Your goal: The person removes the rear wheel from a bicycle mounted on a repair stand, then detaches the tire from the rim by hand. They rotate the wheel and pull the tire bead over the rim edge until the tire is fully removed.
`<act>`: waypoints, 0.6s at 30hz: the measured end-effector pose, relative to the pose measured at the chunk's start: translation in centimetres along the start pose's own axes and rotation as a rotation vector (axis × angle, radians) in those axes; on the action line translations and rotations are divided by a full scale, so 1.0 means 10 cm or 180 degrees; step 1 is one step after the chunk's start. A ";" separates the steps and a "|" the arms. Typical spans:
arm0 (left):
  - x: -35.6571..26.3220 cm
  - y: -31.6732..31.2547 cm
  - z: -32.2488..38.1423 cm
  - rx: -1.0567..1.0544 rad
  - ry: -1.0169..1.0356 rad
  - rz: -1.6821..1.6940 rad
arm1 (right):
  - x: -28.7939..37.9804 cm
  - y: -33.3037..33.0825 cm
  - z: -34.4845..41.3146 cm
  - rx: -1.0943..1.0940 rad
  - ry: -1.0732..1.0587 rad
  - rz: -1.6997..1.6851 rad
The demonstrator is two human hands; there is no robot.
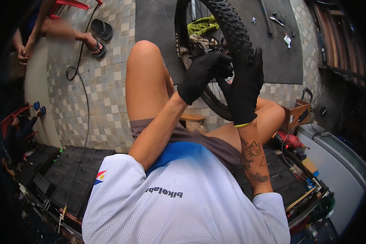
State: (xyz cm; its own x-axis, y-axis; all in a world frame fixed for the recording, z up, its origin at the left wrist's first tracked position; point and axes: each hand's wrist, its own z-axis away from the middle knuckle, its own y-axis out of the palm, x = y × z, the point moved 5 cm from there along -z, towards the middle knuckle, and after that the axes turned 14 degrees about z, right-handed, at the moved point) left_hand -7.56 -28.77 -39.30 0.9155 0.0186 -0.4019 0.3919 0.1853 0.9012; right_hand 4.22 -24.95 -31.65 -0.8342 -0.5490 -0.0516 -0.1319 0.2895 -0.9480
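Note:
A bicycle wheel with a black knobby tire [231,21] stands in front of me, its spokes and rear cassette [198,50] showing. Both my hands wear black knit gloves. My left hand [202,74] is at the near part of the wheel, its fingers curled beside the tire's inner edge; what the fingertips touch is hidden. My right hand [244,87] cups the tire's near right part, with the tire between its thumb and upright fingers. Beyond the spokes lies a yellow-green cloth [204,26], with a paler cloth near the cassette.
The wheel is over a black mat [280,61] on tiled floor. Small tools [276,20] lie on it at the right. A black hose [87,100] runs down the left side. Another person's sandalled foot [95,45] is at upper left. A wooden box [295,113] stands right.

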 end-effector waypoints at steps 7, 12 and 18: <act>-0.12 -0.39 -0.26 0.0061 0.1397 -0.0895 | -0.49 0.42 -0.31 -0.0043 0.0489 0.0408; 0.54 -1.92 -0.09 -0.2495 0.0570 -0.1978 | -0.56 0.29 -1.16 -0.0185 -0.0006 -0.0030; 1.12 -3.00 0.06 -0.3613 -0.0554 -0.3060 | -0.27 -0.53 -1.93 0.0435 -0.0518 -0.1291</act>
State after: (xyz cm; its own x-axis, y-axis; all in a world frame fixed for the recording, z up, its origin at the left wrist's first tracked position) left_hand -9.03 -34.75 -70.71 0.3873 -0.6491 -0.6547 0.6317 0.7041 -0.3244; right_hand -3.21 -9.87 -20.42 -0.6334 -0.7158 0.2940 -0.3494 -0.0744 -0.9340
